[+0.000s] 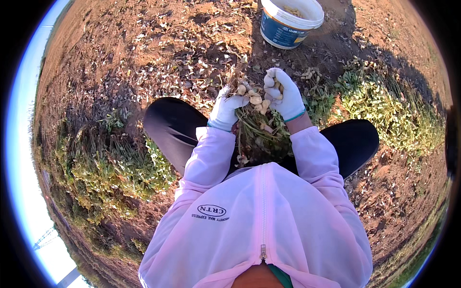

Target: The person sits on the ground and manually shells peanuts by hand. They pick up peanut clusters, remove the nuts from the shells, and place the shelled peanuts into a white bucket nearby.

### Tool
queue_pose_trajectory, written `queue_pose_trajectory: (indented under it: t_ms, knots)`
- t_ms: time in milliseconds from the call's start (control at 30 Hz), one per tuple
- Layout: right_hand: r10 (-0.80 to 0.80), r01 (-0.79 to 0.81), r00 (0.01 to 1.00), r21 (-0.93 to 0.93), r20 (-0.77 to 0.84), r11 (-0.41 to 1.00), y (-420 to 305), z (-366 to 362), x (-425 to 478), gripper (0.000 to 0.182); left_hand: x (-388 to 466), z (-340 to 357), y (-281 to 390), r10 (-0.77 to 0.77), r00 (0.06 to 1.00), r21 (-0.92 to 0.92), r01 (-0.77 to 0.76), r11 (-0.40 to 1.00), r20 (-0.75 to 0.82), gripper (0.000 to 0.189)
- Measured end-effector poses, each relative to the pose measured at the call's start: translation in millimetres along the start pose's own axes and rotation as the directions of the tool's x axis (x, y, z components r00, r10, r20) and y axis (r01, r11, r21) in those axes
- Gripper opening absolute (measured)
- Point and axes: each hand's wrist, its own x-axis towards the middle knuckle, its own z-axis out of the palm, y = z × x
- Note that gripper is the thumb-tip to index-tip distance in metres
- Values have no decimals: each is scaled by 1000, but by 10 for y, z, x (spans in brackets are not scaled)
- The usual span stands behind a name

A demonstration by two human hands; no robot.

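Observation:
My left hand (227,109), in a white glove, is closed around the root end of a peanut plant bundle (257,124). Its green stems hang down between my knees, and pale peanut pods (256,99) cluster at the roots beside my left thumb. Just right of them my right hand (283,94), in a white glove with a green cuff edge, has its fingers curled around some peanut pods. Beyond my hands stands a white plastic bucket (272,36) with a blue printed band and peanuts (293,11) inside.
Pulled peanut plants lie in a heap (381,104) at the right and another (119,165) at the left. A smaller clump with pods (317,90) lies just right of my right hand. Dry leaves are scattered over brown soil (201,32). My bent knees flank the bundle.

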Motion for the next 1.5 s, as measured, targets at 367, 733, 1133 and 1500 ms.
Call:
queue_pose_trajectory:
  t_ms: [367,733,1133,1500]
  knots:
    - [-114,-41,991,-965,-73,260,70,909,-76,21,94,125,130,216,976,683,-183,707,37,45]
    - [-189,-42,971,-881,-147,472,210,506,-86,14,-27,188,144,261,964,744,-137,654,-52,35]
    - [-208,199,943,-61,-260,978,-622,-263,570,18,-3,-250,211,212,963,154,-187,970,-165,27]
    - [-369,143,902,-648,-227,748,-1731,66,1107,55,142,-305,30,270,961,-147,-260,954,52,33]
